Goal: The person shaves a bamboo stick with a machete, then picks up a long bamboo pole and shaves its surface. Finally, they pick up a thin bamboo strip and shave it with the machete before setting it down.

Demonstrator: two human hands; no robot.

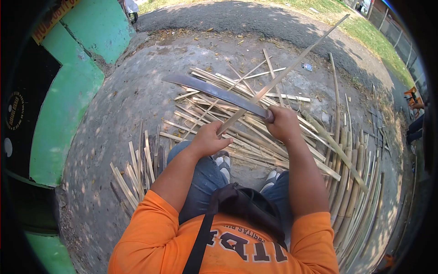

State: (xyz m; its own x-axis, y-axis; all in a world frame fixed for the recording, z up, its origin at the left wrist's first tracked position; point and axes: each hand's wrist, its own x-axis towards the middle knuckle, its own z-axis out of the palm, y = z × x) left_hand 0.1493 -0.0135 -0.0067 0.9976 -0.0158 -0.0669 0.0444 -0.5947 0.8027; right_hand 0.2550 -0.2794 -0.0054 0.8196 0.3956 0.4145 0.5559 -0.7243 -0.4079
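My right hand (284,123) is closed round the handle of a large curved machete (214,91), whose blade points to the left. My left hand (211,139) grips the lower end of a long bamboo strip (292,66) that rises to the upper right. Blade and strip cross in front of me, close to my right hand; whether they touch is hard to tell. Under both hands lies a loose pile of split bamboo strips (264,141) on the ground, just beyond my shoes (223,165).
More split strips (132,176) lie at the left, and long bamboo poles (349,201) at the right. A green wall (68,109) stands on the left. A road (219,18) runs across the back. Part of a person (416,128) shows at the right edge.
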